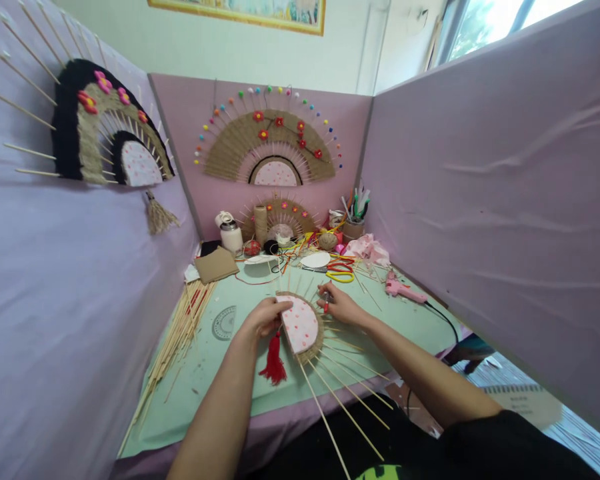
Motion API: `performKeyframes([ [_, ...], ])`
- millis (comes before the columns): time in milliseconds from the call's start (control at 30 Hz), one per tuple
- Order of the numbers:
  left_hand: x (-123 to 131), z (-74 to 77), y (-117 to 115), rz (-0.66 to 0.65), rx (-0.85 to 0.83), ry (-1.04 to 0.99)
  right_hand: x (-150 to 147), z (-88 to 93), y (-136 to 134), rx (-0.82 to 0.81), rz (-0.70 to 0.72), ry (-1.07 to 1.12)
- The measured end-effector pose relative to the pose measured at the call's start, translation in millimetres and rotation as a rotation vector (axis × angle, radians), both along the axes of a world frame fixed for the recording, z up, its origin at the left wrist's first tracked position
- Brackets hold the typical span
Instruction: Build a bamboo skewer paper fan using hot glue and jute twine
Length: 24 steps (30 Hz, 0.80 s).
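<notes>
My left hand (pixel 266 317) is closed on the straight edge of a half-round fan base (pixel 300 323), its thumb on top of the white face with pink spots. Tan twine (pixel 319 333) lines the curved rim, and thin wooden sticks (pixel 350 387) fan out from it, the longest toward my lap. A red tassel (pixel 275 360) hangs beside the straight edge. At the rim's upper right, my right hand (pixel 341 303) is closed among the sticks. A small red and dark item (pixel 327 302) shows at its fingers; its kind is unclear.
Loose sticks (pixel 180 333) lie left, by cardboard (pixel 217 265) and a printed protractor (pixel 224 323). Scissors (pixel 340 269), a twine ball (pixel 327 240) and a jar of tools (pixel 354 229) stand farther back. A pink glue gun (pixel 405 290) with a cord lies right. Finished fans (pixel 275 143) hang on the partitions.
</notes>
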<state>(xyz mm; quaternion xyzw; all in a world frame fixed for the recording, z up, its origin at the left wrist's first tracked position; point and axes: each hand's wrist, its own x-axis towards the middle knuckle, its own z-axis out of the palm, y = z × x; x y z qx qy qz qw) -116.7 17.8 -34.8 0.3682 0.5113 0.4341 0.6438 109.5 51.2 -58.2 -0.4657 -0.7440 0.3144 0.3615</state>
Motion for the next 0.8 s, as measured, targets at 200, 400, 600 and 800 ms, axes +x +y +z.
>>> performKeyframes([
  [200, -3, 3.8, 2, 0.025, -0.046, -0.087, 29, 47.9, -2, 0.165, -0.127, 0.047],
  [400, -1, 9.4, 7, 0.165, 0.030, -0.262, 76, 92.8, -15, 0.344, -0.377, 0.280],
  [600, -9, 15.9, 15, 0.478, 0.210, -0.454, 76, 62.4, -3, 0.235, -0.494, 0.286],
  [800, -19, 12.9, 20, 0.567, 0.193, -0.544, 25, 19.6, 42, -0.018, -0.274, 0.218],
])
